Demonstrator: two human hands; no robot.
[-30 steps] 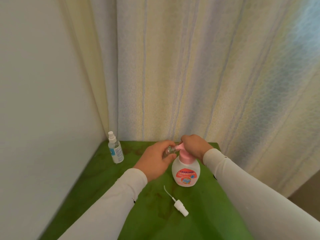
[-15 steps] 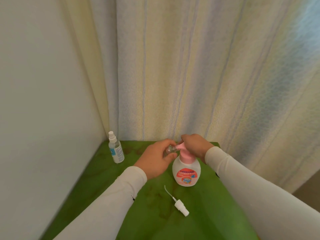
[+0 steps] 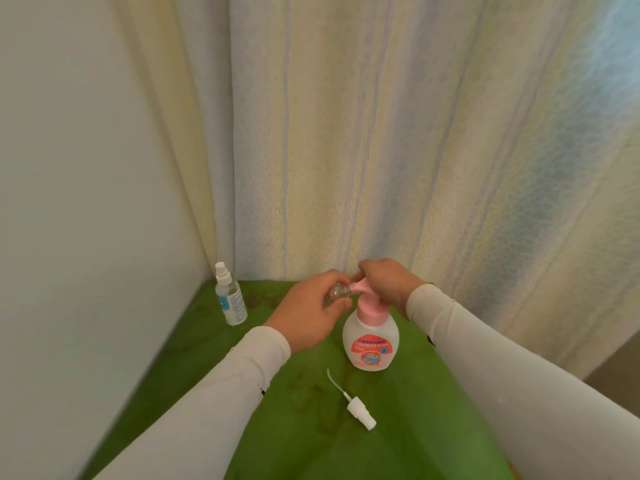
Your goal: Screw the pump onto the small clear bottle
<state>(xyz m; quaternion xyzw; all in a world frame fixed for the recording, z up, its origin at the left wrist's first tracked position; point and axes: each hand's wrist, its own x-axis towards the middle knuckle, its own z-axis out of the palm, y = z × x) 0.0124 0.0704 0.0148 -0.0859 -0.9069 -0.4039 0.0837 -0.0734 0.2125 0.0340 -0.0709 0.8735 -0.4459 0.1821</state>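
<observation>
Head view is showing the left hand (image 3: pixel 306 315) curling its fingers round a small clear bottle (image 3: pixel 337 293), tipping its mouth toward the pink nozzle of the pump bottle (image 3: pixel 370 336). The right hand (image 3: pixel 384 284) is resting on top of the pink pump head, fingers bent over it and seemingly pressing down. The pump bottle is standing upright near the far edge of the green tabletop (image 3: pixel 398 445), close to the curtain (image 3: pixel 381 133).

To do this step well, the person is probably needing to keep the little bottle's opening touching the nozzle tip, since any gap is likely letting soap run onto the tabletop. A slow, even push is suiting such a narrow neck; whether the mouth is truly lined up is hard to tell, as the fingers are hiding most of it. The pump bottle's base is staying flat only if the press is going straight down.

A loose white sprayer cap (image 3: pixel 356 407) with its tube is lying toward the near edge, and a second spray bottle (image 3: pixel 230 299) is standing by the far left corner.
</observation>
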